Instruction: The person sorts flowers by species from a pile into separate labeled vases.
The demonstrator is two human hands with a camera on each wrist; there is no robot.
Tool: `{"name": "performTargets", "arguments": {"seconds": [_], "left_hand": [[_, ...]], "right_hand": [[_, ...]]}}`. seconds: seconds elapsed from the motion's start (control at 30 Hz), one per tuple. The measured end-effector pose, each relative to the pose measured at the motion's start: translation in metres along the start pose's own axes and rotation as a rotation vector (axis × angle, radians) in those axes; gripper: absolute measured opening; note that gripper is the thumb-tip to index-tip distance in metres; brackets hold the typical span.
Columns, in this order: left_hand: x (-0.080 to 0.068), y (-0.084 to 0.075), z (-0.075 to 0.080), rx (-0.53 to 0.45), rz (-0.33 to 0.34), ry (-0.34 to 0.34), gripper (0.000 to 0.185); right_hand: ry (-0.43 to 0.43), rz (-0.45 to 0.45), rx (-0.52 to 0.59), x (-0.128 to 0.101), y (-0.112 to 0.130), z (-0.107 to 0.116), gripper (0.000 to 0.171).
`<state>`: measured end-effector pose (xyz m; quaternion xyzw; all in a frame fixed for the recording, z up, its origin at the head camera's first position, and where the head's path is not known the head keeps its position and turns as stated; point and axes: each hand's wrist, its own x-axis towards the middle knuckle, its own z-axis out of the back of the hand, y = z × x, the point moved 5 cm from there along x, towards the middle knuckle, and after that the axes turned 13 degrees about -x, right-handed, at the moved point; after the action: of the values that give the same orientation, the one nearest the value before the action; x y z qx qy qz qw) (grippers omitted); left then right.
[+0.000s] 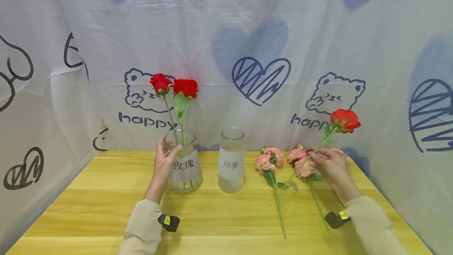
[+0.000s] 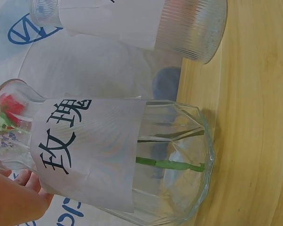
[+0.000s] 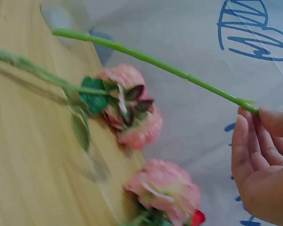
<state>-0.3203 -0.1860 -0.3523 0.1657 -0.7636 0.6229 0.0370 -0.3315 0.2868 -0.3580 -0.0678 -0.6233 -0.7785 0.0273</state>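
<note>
My left hand point(image 1: 164, 166) grips the neck of a wide glass vase point(image 1: 194, 182) with a paper label, thumb in front and fingers at the side. Two red roses point(image 1: 185, 88) stand upright in it; their stem ends point(image 2: 172, 165) show through the glass in the left wrist view. My right hand point(image 1: 332, 167) pinches the green stem of another red rose point(image 1: 345, 121) between thumb and fingers. That rose is raised above the pink flowers, its bloom tilted up and right. In the right wrist view its bare stem point(image 3: 179, 73) slants away from my fingertips.
A narrower labelled glass vase point(image 1: 231, 184) stands in the middle, right of the wide one. Pink flowers point(image 1: 269, 161) lie on the wooden table point(image 1: 226, 219) at the right, more pink blooms point(image 1: 305, 166) and a bit of red beside them. A printed cloth point(image 1: 198, 42) hangs behind.
</note>
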Motion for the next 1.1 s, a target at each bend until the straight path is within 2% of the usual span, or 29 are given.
{"name": "performTargets", "arguments": {"seconds": [0.07,0.17,0.37,0.53,0.67,0.87,1.1], "left_hand": [[0.0,0.001,0.0,0.006,0.005,0.001,0.076],[0.001,0.002,0.001,0.012,0.011,0.004,0.076],[0.0,0.003,0.001,0.013,0.021,0.002,0.076],[0.0,0.003,0.001,0.011,0.018,0.001,0.077],[-0.001,0.003,0.001,0.011,0.015,0.003,0.076],[0.0,0.002,0.001,0.006,0.009,0.005,0.077],[0.0,0.001,0.0,0.002,0.004,0.005,0.078]], "right_hand": [[0.008,-0.021,0.134,-0.002,-0.002,-0.005,0.004],[0.027,-0.042,0.224,-0.004,-0.003,-0.013,0.009],[0.012,-0.039,0.251,-0.003,0.001,-0.025,0.008],[-0.014,-0.071,0.324,0.0,0.007,-0.033,0.008],[-0.023,-0.083,0.339,0.004,0.014,-0.041,0.008],[-0.047,-0.07,0.378,0.01,0.033,-0.053,0.008],[-0.032,-0.008,0.394,0.025,0.064,-0.064,0.004]]}}
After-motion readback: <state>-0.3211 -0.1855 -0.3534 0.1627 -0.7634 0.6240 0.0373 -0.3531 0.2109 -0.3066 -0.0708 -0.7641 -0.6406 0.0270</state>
